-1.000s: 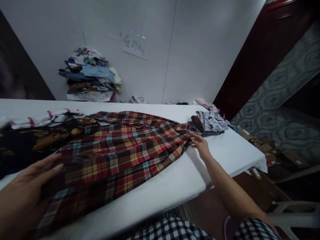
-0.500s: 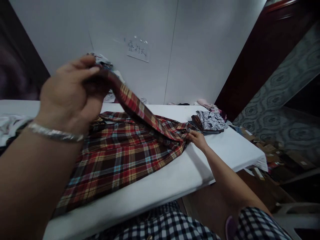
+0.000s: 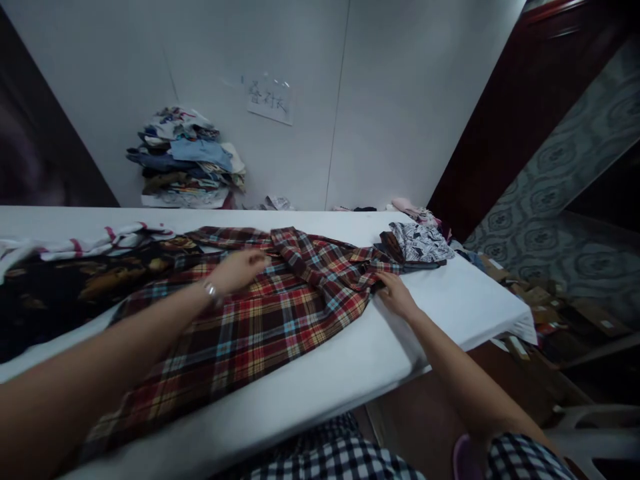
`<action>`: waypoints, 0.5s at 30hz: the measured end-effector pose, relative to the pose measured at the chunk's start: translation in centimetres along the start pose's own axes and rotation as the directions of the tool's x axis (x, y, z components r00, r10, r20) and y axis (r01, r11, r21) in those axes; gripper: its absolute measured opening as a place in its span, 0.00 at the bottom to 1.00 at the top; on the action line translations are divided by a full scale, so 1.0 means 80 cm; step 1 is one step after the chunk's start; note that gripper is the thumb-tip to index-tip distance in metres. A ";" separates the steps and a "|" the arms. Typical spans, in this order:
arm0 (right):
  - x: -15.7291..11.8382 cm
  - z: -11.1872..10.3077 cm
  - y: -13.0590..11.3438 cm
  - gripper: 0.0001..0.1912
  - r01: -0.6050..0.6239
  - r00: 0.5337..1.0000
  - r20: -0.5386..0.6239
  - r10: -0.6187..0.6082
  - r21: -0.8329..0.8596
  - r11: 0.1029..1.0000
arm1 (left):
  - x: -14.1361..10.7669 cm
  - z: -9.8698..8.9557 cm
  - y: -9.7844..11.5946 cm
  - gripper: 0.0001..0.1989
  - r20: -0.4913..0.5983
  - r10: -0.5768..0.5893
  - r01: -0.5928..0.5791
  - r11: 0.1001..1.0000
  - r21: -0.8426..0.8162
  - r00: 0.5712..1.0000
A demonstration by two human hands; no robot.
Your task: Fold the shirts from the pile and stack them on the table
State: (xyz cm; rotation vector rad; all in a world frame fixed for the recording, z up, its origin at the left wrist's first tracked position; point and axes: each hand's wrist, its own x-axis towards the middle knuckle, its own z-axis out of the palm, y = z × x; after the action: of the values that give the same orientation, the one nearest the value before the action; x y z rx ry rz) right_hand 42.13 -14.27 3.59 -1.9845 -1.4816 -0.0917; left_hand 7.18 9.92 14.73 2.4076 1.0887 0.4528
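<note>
Currently, right hand at the near edge of the plaid shirt's collar end, fingers bent on the cloth; can't tell if pinching. Left hand over the shirt's middle, fingers loosely curled, blurred; contact unclear. Shirt lies on the white table, under and between both hands. Patterned folded clothes just beyond the right hand; dark floral garment left of the left hand.

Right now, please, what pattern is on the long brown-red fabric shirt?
The shirt is plaid, clearest in the head view.
</note>
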 end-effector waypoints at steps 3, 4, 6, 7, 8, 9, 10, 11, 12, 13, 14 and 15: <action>0.022 0.002 0.013 0.19 -0.043 0.994 0.096 0.050 -0.070 0.997 | -0.073 0.031 -0.076 0.24 0.093 0.011 -0.035 0.966 0.257 0.996; 0.033 0.001 0.016 0.16 -0.078 0.989 0.120 0.088 -0.083 0.993 | -0.092 0.033 -0.097 0.26 0.092 0.010 -0.039 0.945 0.325 0.996; 0.057 -0.001 0.024 0.13 -0.154 0.977 0.133 0.167 -0.104 0.983 | -0.118 0.029 -0.130 0.28 0.078 -0.064 0.024 0.904 0.428 0.995; 0.069 -0.004 0.030 0.13 -0.194 0.971 0.121 0.208 -0.118 0.974 | -0.125 0.024 -0.142 0.29 0.070 -0.099 0.055 0.881 0.470 0.993; 0.080 -0.009 0.036 0.13 -0.237 0.961 0.110 0.252 -0.136 0.962 | -0.127 0.020 -0.150 0.29 0.063 -0.123 0.075 0.863 0.500 0.990; 0.090 -0.014 0.042 0.12 -0.277 0.950 0.106 0.295 -0.157 0.948 | -0.128 0.015 -0.155 0.29 0.057 -0.127 0.079 0.851 0.519 0.990; 0.096 -0.020 0.049 0.10 -0.309 0.937 0.113 0.331 -0.176 0.935 | -0.126 0.012 -0.157 0.30 0.046 -0.116 0.074 0.846 0.528 0.992; 0.101 -0.026 0.055 0.09 -0.333 0.924 0.127 0.360 -0.194 0.923 | -0.125 0.010 -0.156 0.30 0.031 -0.096 0.066 0.851 0.521 0.995; 0.102 -0.033 0.060 0.09 -0.347 0.914 0.144 0.380 -0.208 0.914 | -0.125 0.011 -0.153 0.30 0.017 -0.071 0.054 0.866 0.497 0.997; 0.101 -0.040 0.065 0.09 -0.355 0.906 0.157 0.392 -0.219 0.909 | -0.128 0.014 -0.149 0.28 0.003 -0.044 0.037 0.886 0.461 0.999; 0.098 -0.047 0.068 0.10 -0.359 0.902 0.167 0.399 -0.226 0.906 | -0.133 0.019 -0.144 0.26 -0.003 -0.013 0.014 0.908 0.418 1.000; 0.092 -0.053 0.071 0.11 -0.359 0.899 0.174 0.401 -0.230 0.904 | -0.142 0.027 -0.138 0.25 0.000 0.015 -0.014 0.929 0.369 1.000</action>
State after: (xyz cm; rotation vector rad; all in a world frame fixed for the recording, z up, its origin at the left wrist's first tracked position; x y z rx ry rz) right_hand 51.08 -11.20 7.47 -2.4769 -1.2152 0.1634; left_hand -5.80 7.08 5.84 2.7406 1.2512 0.2735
